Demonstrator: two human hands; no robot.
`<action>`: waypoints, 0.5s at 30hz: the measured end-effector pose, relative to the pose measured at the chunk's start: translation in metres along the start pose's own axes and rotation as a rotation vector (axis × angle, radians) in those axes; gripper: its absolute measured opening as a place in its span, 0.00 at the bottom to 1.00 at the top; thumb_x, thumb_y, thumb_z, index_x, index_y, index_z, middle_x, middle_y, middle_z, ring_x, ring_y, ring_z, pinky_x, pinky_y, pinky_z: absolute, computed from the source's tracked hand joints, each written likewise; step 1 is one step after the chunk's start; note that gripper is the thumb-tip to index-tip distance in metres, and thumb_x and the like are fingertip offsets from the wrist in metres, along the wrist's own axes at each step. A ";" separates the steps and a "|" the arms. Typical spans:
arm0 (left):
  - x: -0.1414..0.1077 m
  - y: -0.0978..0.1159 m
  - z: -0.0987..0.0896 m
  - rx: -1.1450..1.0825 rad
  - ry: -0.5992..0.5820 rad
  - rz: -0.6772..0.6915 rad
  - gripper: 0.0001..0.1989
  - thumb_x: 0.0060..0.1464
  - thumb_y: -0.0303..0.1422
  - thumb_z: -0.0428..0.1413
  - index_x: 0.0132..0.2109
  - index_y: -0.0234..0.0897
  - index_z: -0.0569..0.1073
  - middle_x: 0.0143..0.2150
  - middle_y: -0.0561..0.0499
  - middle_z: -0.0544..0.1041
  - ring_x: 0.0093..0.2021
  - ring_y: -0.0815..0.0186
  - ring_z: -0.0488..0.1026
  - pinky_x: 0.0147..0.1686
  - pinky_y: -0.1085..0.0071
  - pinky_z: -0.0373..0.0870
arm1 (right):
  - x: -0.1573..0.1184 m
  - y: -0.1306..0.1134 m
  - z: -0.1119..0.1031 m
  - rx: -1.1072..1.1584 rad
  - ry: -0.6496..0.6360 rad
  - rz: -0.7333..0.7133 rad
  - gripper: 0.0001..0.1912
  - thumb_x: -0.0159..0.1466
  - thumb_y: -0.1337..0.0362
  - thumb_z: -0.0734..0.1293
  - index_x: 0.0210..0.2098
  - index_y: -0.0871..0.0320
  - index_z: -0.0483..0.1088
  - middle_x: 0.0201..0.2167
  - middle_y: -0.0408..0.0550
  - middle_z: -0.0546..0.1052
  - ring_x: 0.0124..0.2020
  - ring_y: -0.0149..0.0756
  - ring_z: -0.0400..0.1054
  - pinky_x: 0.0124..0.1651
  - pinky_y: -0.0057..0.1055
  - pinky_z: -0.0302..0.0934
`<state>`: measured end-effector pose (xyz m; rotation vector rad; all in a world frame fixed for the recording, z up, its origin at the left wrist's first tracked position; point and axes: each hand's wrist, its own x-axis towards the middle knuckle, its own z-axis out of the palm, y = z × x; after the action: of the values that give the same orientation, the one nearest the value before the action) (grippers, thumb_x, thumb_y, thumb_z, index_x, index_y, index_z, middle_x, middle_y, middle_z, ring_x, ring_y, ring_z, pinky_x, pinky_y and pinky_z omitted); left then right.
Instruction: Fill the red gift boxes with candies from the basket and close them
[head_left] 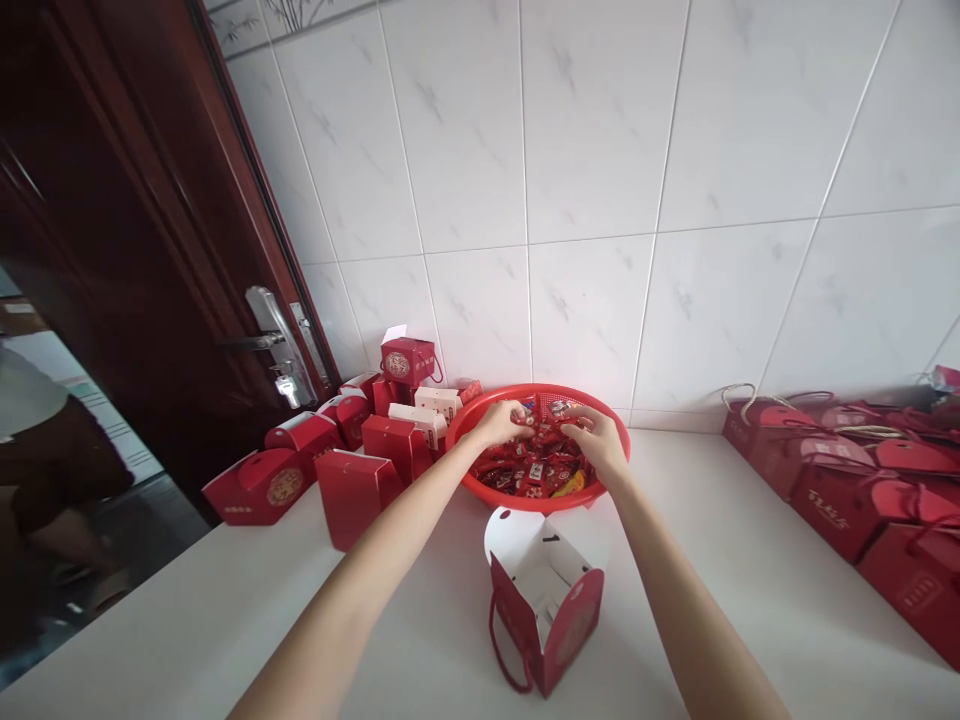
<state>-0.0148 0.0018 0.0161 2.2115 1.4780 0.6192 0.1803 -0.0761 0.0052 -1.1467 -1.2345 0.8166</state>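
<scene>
A red plastic basket (480, 487) stands against the wall, filled with small wrapped candies (536, 472), mostly red with a few yellow and blue. Over its left side my left hand (504, 424) is closed, with a red-wrapped candy at the fingertips. My right hand (601, 440) reaches over the right side, its thumb and fingers pinched on another red-wrapped candy; the fingertips are partly hidden. Nearer to me, between my forearms, a red gift box (551, 610) stands with its top flaps apart. Its white inside shows, and a red cord handle hangs at its left.
Several red boxes (356, 495) stand grouped at the left, some stacked, beside a few pale boxes (420, 420). Rows of red boxes with cord handles (832, 500) line the right. A dark wooden door (150, 200) is at the left, with a person (52, 430) beyond it.
</scene>
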 end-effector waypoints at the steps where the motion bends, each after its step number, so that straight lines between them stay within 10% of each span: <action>1: -0.001 0.003 -0.001 -0.091 0.040 0.017 0.11 0.50 0.36 0.65 0.38 0.38 0.73 0.42 0.50 0.79 0.44 0.60 0.76 0.43 0.68 0.71 | 0.000 -0.001 0.000 0.008 -0.003 0.006 0.11 0.51 0.59 0.71 0.34 0.55 0.76 0.40 0.50 0.82 0.46 0.49 0.76 0.48 0.41 0.69; 7: -0.005 0.031 0.001 -0.639 0.046 0.124 0.23 0.46 0.41 0.70 0.46 0.36 0.76 0.50 0.46 0.80 0.52 0.58 0.75 0.51 0.66 0.69 | -0.001 -0.008 0.002 0.234 -0.188 0.125 0.18 0.54 0.49 0.76 0.37 0.55 0.77 0.38 0.49 0.83 0.41 0.46 0.79 0.44 0.39 0.73; 15: -0.007 0.050 0.013 -0.806 -0.110 0.225 0.17 0.55 0.46 0.63 0.41 0.36 0.78 0.47 0.48 0.81 0.52 0.58 0.75 0.54 0.65 0.68 | 0.001 -0.004 0.003 0.397 -0.051 0.064 0.20 0.48 0.47 0.79 0.30 0.55 0.76 0.31 0.44 0.81 0.33 0.38 0.75 0.37 0.32 0.71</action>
<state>0.0279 -0.0233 0.0322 1.7243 0.7235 0.9424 0.1771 -0.0762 0.0092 -0.8491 -1.0218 1.0887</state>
